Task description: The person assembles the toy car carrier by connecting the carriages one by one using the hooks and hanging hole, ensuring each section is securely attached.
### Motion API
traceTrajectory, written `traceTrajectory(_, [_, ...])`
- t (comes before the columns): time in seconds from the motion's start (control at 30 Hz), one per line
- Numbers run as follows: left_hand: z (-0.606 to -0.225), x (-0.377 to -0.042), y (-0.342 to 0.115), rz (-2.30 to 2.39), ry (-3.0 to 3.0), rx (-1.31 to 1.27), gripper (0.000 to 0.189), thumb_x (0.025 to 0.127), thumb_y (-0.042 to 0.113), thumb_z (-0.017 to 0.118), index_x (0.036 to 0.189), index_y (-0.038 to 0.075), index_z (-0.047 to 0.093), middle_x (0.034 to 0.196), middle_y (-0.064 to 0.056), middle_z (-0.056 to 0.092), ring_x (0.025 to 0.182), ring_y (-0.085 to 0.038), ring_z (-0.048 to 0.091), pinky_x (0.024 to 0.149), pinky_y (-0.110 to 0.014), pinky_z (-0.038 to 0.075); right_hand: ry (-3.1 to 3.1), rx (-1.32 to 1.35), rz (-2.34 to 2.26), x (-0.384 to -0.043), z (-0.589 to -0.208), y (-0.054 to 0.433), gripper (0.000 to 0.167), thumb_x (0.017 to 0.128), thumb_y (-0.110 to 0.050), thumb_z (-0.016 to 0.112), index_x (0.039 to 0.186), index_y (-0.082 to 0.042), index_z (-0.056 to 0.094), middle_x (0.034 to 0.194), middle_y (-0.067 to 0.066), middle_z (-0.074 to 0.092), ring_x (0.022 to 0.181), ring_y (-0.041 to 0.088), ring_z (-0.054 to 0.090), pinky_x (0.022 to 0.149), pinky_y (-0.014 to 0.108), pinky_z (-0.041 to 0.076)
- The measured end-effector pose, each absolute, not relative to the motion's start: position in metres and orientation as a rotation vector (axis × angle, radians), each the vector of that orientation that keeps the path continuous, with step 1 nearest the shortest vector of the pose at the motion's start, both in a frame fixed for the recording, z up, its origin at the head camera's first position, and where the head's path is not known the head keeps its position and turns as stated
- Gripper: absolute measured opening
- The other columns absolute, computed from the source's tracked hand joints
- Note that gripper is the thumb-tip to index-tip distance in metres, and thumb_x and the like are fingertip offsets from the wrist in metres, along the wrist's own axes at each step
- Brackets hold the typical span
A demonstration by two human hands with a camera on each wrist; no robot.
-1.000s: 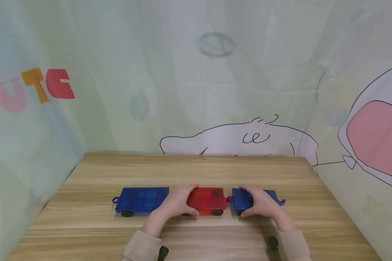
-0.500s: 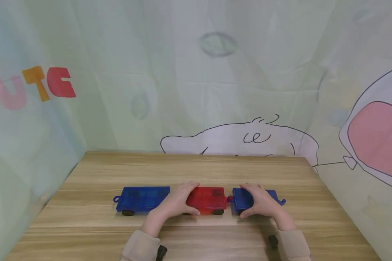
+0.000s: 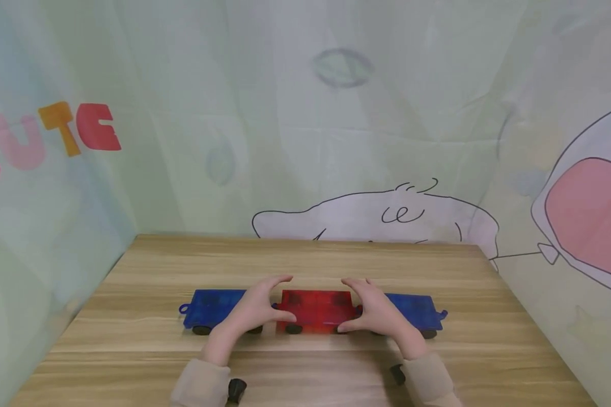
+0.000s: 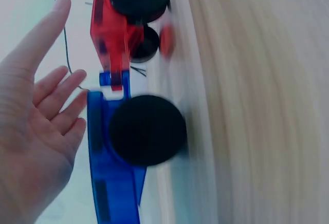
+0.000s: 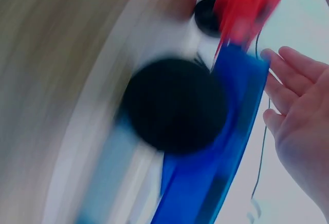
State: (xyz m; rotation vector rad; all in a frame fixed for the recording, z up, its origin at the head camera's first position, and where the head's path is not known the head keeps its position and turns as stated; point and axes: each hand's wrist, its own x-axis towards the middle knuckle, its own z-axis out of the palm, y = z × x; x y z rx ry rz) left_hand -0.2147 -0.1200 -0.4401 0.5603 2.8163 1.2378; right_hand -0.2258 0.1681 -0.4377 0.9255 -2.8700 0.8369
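A row of toy train cars on black wheels stands on the wooden table. The red car [image 3: 315, 311] is in the middle, hooked to a blue car [image 3: 211, 308] on its left and another blue car [image 3: 418, 311] on its right. My left hand [image 3: 252, 308] hovers over the left coupling, thumb and fingers spread. Over the right coupling is my right hand [image 3: 379, 311], likewise spread. Both wrist views show the palms beside the cars, with no fingers curled round them. The left coupling [image 4: 115, 77] shows red and blue ends joined; the right one is blurred.
The wooden table [image 3: 305, 263] runs back to a pale printed curtain [image 3: 295, 113] that also hangs at both sides. A loop [image 3: 184, 308] sticks out from the left end of the row and a hook [image 3: 442, 314] from the right.
Both hands have come away from the cars and shifted left, fingers spreading wider. The left hand has uncovered the red car's left end. The cars stay where they were.
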Motion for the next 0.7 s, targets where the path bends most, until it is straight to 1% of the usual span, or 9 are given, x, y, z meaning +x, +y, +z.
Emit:
traceTrajectory(0.13, [-0.441,-0.214,-0.133,1.169,2.854,0.519,0.089,0.069,0.034,0.089,0.143,0.005,0.048,0.144,-0.016,0.052,0.134,-0.040,0.045,0.107,-0.059,0.040,-2.873,0.987,0.823,-0.227,-0.438,0.142,0.093,0.066,-0.040,0.089,0.138,0.004,0.050,0.134,0.017,0.059,0.124,0.034,0.056,0.117,0.060,0.023])
traceTrajectory(0.17, [-0.441,-0.214,-0.137,1.150,2.860,0.509,0.091,0.068,0.035,0.089,0.143,0.004,0.048,0.144,-0.017,0.052,0.135,-0.041,0.044,0.107,-0.059,0.039,-2.875,1.004,0.802,-0.228,-0.439,0.136,0.092,0.067,-0.040,0.088,0.138,0.003,0.050,0.138,0.017,0.057,0.130,0.034,0.052,0.117,0.060,0.024])
traceTrajectory(0.3, [-0.440,-0.215,-0.149,1.078,2.868,0.498,0.097,0.063,0.036,0.091,0.142,0.002,0.048,0.143,-0.019,0.051,0.134,-0.044,0.043,0.107,-0.060,0.038,-2.908,1.041,0.722,-0.230,-0.440,0.114,0.090,0.068,-0.042,0.087,0.138,0.002,0.050,0.139,0.016,0.056,0.131,0.031,0.052,0.116,0.057,0.028])
traceTrajectory(0.37, [-0.440,-0.214,-0.155,1.051,2.862,0.505,0.096,0.063,0.035,0.092,0.141,0.001,0.049,0.142,-0.019,0.052,0.133,-0.044,0.044,0.107,-0.059,0.039,-2.923,1.046,0.675,-0.231,-0.441,0.106,0.091,0.067,-0.043,0.087,0.138,0.001,0.050,0.139,0.015,0.056,0.131,0.031,0.052,0.115,0.056,0.030])
traceTrajectory(0.57, [-0.441,-0.213,-0.168,1.052,2.826,0.544,0.088,0.065,0.027,0.091,0.137,-0.004,0.051,0.140,-0.021,0.054,0.133,-0.042,0.045,0.113,-0.059,0.030,-3.020,1.016,0.624,-0.234,-0.443,0.093,0.092,0.067,-0.044,0.087,0.140,-0.003,0.049,0.139,0.011,0.057,0.129,0.028,0.053,0.116,0.053,0.031])
traceTrajectory(0.6, [-0.441,-0.212,-0.169,1.059,2.818,0.545,0.087,0.066,0.027,0.090,0.137,-0.004,0.051,0.140,-0.021,0.054,0.133,-0.042,0.045,0.113,-0.059,0.030,-3.037,1.005,0.633,-0.234,-0.444,0.091,0.091,0.068,-0.043,0.087,0.141,-0.004,0.049,0.139,0.010,0.057,0.127,0.027,0.053,0.115,0.052,0.034])
traceTrajectory(0.7, [-0.443,-0.212,-0.170,1.076,2.801,0.544,0.086,0.067,0.027,0.090,0.138,-0.003,0.051,0.140,-0.020,0.054,0.132,-0.042,0.046,0.109,-0.058,0.036,-3.058,0.985,0.653,-0.235,-0.445,0.090,0.088,0.068,-0.039,0.087,0.140,-0.004,0.049,0.136,0.009,0.059,0.121,0.026,0.056,0.107,0.047,0.045])
